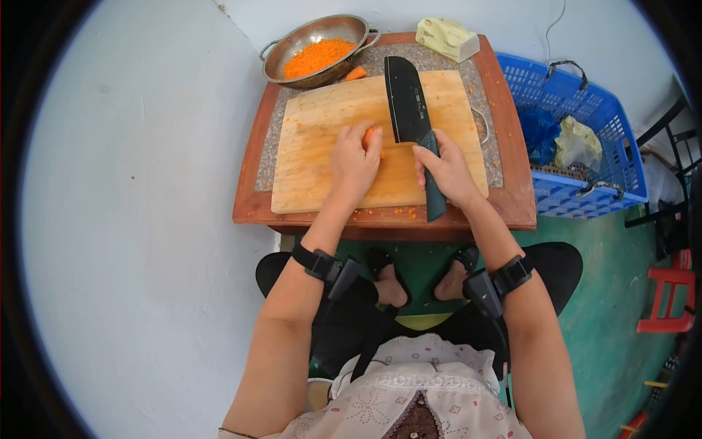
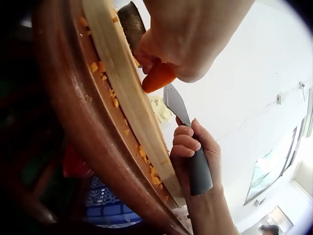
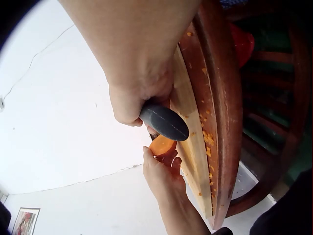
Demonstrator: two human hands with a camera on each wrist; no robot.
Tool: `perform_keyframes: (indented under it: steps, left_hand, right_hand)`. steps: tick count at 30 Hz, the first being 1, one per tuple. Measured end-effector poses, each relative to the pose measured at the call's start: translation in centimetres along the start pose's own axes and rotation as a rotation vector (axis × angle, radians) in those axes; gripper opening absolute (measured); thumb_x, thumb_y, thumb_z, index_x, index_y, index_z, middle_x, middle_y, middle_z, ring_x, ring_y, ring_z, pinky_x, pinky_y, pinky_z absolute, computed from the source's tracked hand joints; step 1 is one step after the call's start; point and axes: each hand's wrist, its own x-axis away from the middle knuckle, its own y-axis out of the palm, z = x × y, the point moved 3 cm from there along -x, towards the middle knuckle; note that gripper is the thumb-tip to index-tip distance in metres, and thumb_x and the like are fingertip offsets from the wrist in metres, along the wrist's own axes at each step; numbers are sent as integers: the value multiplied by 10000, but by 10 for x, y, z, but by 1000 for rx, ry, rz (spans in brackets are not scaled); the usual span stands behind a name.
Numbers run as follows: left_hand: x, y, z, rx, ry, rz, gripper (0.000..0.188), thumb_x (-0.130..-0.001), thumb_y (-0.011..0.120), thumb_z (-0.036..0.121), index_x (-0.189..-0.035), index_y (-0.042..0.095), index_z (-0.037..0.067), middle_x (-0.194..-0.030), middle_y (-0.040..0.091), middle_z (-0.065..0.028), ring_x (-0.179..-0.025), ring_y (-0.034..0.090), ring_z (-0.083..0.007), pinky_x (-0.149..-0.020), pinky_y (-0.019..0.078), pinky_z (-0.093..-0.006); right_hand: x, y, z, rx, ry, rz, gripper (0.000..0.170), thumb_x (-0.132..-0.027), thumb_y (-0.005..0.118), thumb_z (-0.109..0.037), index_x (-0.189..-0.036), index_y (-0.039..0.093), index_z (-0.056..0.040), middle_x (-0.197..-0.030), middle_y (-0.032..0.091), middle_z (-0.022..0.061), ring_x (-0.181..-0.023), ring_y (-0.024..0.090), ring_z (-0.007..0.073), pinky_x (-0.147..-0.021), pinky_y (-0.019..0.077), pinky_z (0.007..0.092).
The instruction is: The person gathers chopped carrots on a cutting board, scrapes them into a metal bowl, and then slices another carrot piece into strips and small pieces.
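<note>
My left hand [image 1: 355, 162] holds a carrot piece [image 1: 370, 137] over the middle of the wooden cutting board [image 1: 311, 121]. In the right wrist view the carrot's flat cut face [image 3: 162, 146] shows between thumb and fingers. My right hand [image 1: 449, 168] grips the dark handle of a broad black-bladed kitchen knife [image 1: 406, 99]. Its blade points away from me, just right of the carrot. From the left wrist, the carrot [image 2: 159, 77] tapers down close to the board's edge, and the knife handle [image 2: 199, 171] sits in the right fist.
Behind the board stands a two-handled metal pan [image 1: 274, 72] with finely chopped carrot [image 1: 318, 58]. Another carrot piece [image 1: 356, 73] lies beside it. A tissue pack [image 1: 446, 38] is at the back right. Orange bits dot the table's front edge [image 1: 365, 216]. A blue basket [image 1: 585, 201] stands right.
</note>
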Motion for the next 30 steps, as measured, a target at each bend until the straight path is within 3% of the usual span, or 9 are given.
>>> perform_keyframes:
  steps: [6,15,18,21,22,24,26,28,30]
  left_hand:
    - [5,10,-6,-13,-39,8,322,-881,537,244,-1050,553,-29,-909,542,-182,-806,548,-333,-706,443,-391]
    - [28,11,11,-121,290,-49,572,-855,548,225,-1306,341,-58,-998,528,-220,-896,513,-373,-785,421,-440]
    - [29,11,-1,-75,173,-160,575,-847,545,190,-1317,332,-63,-1034,530,-239,-931,513,-385,-820,407,-457]
    - [23,17,-5,5,239,-89,572,-839,546,174,-1311,342,-77,-1064,530,-250,-967,515,-380,-833,406,-455]
    - [22,29,-12,111,237,26,524,-824,567,181,-1257,410,-68,-1024,550,-255,-932,532,-388,-805,423,-459]
    - [18,22,3,231,-161,-125,428,-792,614,226,-1126,501,-16,-1043,557,-226,-967,542,-354,-825,437,-425]
    - [21,18,1,239,-150,80,403,-714,675,300,-945,523,8,-896,546,-218,-829,538,-383,-720,443,-439]
    - [20,29,-8,269,-43,212,428,-674,708,306,-932,535,11,-884,523,-195,-884,519,-372,-759,433,-423]
    - [23,27,-10,268,-83,359,404,-631,746,315,-865,584,28,-876,526,-165,-868,526,-343,-747,436,-410]
  right_hand:
    - [2,1,-2,6,1,-5,157,-896,535,-129,-966,439,-26,-657,500,38,-478,511,118,-438,444,268]
    - [0,1,2,-63,1,24,161,-898,526,-142,-979,441,-32,-673,508,39,-492,512,121,-439,441,268]
    - [1,4,0,59,-51,17,145,-905,516,-166,-963,458,-47,-633,503,23,-509,510,108,-467,434,248]
    - [0,-3,1,168,-60,57,173,-885,554,-190,-930,477,-41,-628,522,27,-512,518,121,-493,438,261]
    - [0,-6,0,277,0,150,214,-870,551,-256,-818,490,-57,-608,484,9,-490,474,123,-474,410,275]
    - [-3,-16,3,481,116,151,275,-871,513,-323,-704,513,-104,-599,478,-11,-517,467,107,-488,398,257]
    - [-8,-21,5,279,82,105,234,-864,540,-282,-739,517,-85,-600,452,-21,-523,457,94,-462,372,231]
    - [-16,-38,9,160,38,119,159,-883,543,-194,-909,506,-42,-681,460,21,-518,430,99,-452,363,224]
    - [-20,-36,8,87,10,76,133,-918,524,-162,-926,499,-32,-732,468,24,-563,434,99,-499,369,223]
